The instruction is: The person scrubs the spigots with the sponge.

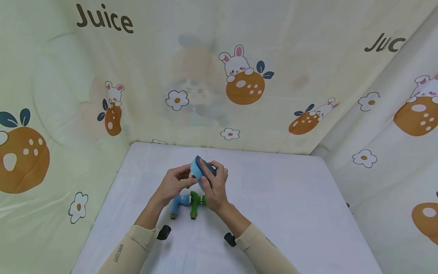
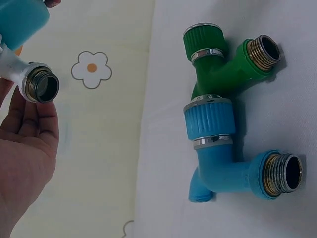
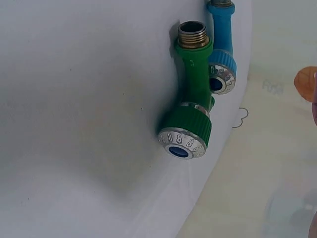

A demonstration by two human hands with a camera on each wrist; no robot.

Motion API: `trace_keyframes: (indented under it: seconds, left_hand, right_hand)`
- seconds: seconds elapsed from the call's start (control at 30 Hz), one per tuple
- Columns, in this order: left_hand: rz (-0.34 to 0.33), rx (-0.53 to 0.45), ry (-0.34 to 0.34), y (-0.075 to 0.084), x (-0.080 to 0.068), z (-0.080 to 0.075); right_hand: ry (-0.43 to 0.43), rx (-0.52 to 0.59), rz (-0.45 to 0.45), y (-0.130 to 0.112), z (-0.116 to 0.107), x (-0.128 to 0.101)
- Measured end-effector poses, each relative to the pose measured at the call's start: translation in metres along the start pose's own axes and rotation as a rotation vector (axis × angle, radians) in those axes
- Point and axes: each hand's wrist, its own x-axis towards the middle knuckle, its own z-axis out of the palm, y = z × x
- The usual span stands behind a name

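Note:
My left hand [image 1: 172, 184] holds a white tap [image 2: 15, 67] above the table; its threaded metal end sticks out past the fingers in the left wrist view. My right hand [image 1: 216, 190] grips a folded two-tone blue cloth or sponge [image 1: 195, 167], light blue on one face and dark blue on the other, against the tap. Most of the tap is hidden by the hands and the blue piece in the head view. Below the hands lie a blue tap [image 1: 175, 205] and a green tap [image 1: 194, 205], side by side.
Both taps rest on a white-covered table [image 1: 291, 213], threaded ends toward me. A patterned curtain [image 1: 147, 95] surrounds the table's back and sides. Black wrist cameras [image 1: 164, 232] sit at both sleeves.

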Motion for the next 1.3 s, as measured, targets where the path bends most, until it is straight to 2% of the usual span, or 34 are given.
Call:
trace_keyframes:
  seconds: [0.4,0.63,0.83,1.0,1.17,1.3]
  left_hand:
    - [0.035,-0.026,0.004,-0.001,0.0,-0.002]
    - [0.022,-0.032,0.001,0.0,-0.001,-0.003]
    - [0.027,-0.055,-0.022,0.001,-0.001,-0.003]
    - [0.048,-0.089,-0.057,0.002,-0.001,-0.001]
    - [0.042,-0.052,-0.062,0.004,-0.003,0.001]
    - [0.037,-0.041,-0.074,0.005,-0.004,0.002]
  right_hand:
    - [-0.008,-0.17,-0.094,0.002,-0.002,0.005]
    - [-0.009,-0.191,-0.093,0.0,-0.003,0.006]
    - [-0.016,-0.167,-0.054,0.001,-0.003,0.007]
    - [-0.026,-0.204,-0.012,0.007,-0.006,0.01]
    - [-0.029,-0.263,0.011,0.01,-0.009,0.012]
    - [-0.012,-0.274,0.069,0.013,-0.009,0.015]
